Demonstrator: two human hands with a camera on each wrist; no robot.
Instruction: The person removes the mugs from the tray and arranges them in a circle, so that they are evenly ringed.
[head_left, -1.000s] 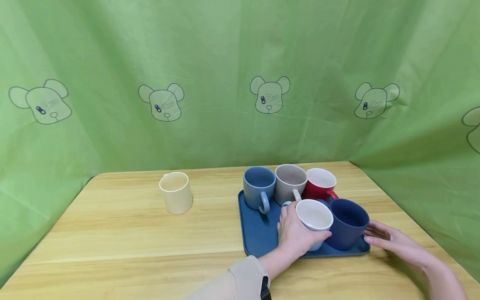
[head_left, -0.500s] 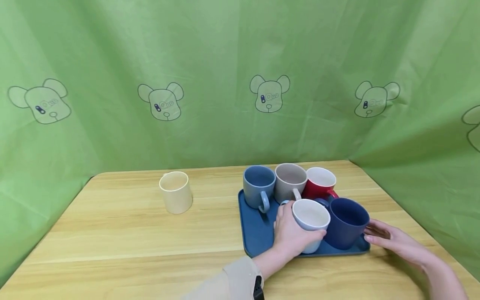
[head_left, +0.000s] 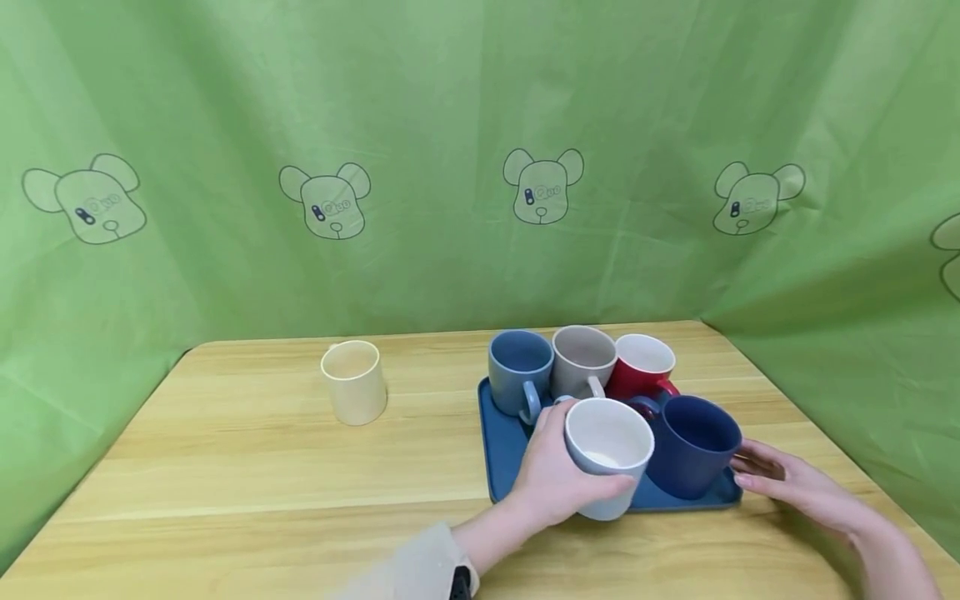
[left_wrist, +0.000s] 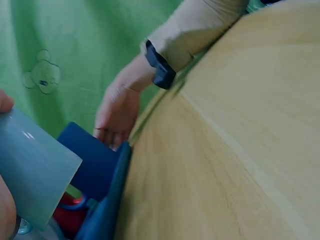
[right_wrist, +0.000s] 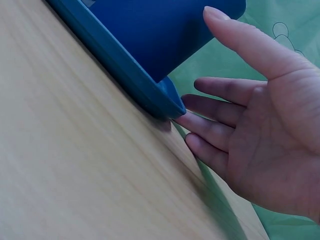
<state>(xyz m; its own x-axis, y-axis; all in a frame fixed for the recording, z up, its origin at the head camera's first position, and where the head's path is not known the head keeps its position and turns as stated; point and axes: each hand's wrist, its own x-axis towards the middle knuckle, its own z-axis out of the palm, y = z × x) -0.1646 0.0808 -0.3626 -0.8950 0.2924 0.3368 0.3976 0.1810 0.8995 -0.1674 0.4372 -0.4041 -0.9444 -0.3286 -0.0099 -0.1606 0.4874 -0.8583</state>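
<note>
In the head view my left hand (head_left: 551, 479) grips a light blue mug (head_left: 609, 442) with a white inside, thumb on its near side and fingers round the left. The mug overlaps the front edge of the blue tray (head_left: 504, 450); its outer wall (left_wrist: 35, 165) fills the left of the left wrist view. A dark blue mug (head_left: 690, 458) stands on the tray's right front part. Beside it is my right hand (head_left: 806, 492), fingers loosely extended. The right wrist view puts those fingertips (right_wrist: 187, 117) right at the tray's corner, with nothing in the palm.
Along the tray's back stand a blue-grey mug (head_left: 513, 392), a taupe mug (head_left: 577, 367) and a red mug (head_left: 633, 383) with a white inside. A cream mug (head_left: 356, 396) is on the wooden table (head_left: 247, 467) at the left. A green curtain (head_left: 435, 275) encloses the back and sides.
My left hand has carried the light blue mug leftward and toward me, away from the dark blue mug. The right hand keeps its place by the tray's corner.
</note>
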